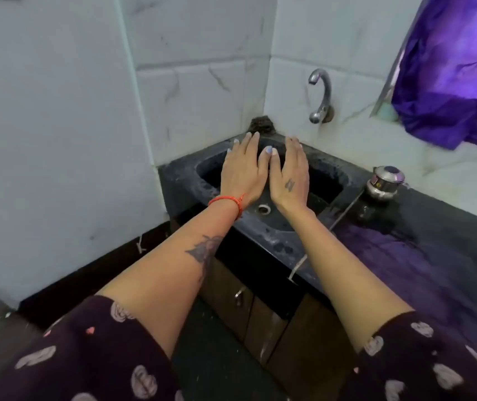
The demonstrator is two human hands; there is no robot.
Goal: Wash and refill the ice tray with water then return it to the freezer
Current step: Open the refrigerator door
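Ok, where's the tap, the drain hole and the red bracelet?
tap (325,91), head view, on the curved metal neck.
drain (264,209), head view, on the ring in the sink's floor.
bracelet (225,200), head view, on the red thread at the left wrist.

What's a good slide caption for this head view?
Both open hands, left hand and right hand, over the dark sink.

Both hands (264,172) hover flat over the black sink (277,241).
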